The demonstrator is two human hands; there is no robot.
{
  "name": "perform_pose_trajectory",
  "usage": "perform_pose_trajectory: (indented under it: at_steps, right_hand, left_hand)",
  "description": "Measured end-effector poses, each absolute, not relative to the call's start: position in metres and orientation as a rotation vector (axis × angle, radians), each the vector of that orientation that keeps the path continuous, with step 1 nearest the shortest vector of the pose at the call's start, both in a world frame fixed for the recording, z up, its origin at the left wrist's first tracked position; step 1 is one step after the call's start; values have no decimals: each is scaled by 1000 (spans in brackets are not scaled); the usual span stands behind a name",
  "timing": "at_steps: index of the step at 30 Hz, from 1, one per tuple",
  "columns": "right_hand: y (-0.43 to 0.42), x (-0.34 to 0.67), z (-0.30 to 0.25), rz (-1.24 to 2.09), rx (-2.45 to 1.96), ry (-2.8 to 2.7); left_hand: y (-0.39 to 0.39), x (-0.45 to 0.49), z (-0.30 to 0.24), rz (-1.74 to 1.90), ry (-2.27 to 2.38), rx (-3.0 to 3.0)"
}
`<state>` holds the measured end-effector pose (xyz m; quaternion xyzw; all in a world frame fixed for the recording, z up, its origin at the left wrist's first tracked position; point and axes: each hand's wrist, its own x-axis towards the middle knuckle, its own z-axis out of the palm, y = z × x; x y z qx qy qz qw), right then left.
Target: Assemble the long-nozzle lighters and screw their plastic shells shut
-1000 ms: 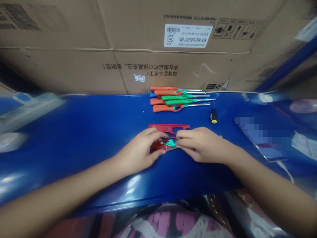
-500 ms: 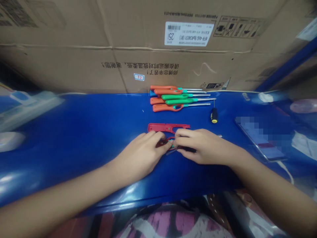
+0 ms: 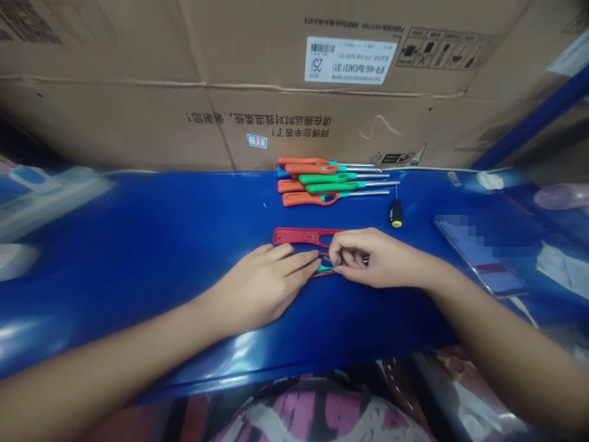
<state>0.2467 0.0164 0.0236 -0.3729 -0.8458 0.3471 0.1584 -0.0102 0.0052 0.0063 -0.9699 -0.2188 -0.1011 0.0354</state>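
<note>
A red gas lighter half-casing with a teal trigger [image 3: 325,269] lies on the blue table, mostly covered by fingers. My left hand [image 3: 264,282] is closed over its handle end, pressing it down. At its front end my right hand [image 3: 375,256] has thumb and forefinger pinched together, the other fingers curled; whatever they grip is too small to make out. A bit of metal shows beside those curled fingers. Just beyond both hands rests the other red half-casing [image 3: 289,236], inner side up, its right end behind my right hand.
Several orange and green gas lighters [image 3: 308,198] are heaped against the cardboard box [image 3: 151,129]. To their right are a black-and-yellow screwdriver [image 3: 396,215] and a phone [image 3: 478,258] with a white cable. A white object [image 3: 16,261] sits at the left.
My right hand has drawn slightly up and its fingers have curled into a tighter pinch. The left fingers now lie straighter and flatter over the casing.
</note>
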Motion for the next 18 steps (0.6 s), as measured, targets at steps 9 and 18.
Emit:
perform_pose_trajectory:
  at_steps: [9,18]
  right_hand:
    - [17,248,23,1010,-1070,-2424]
    - [15,246,25,885,-970,-2478]
  left_hand:
    - [6,-13,7,-417,-650,-2966]
    - [8,-16,8,-467,-621,-3007]
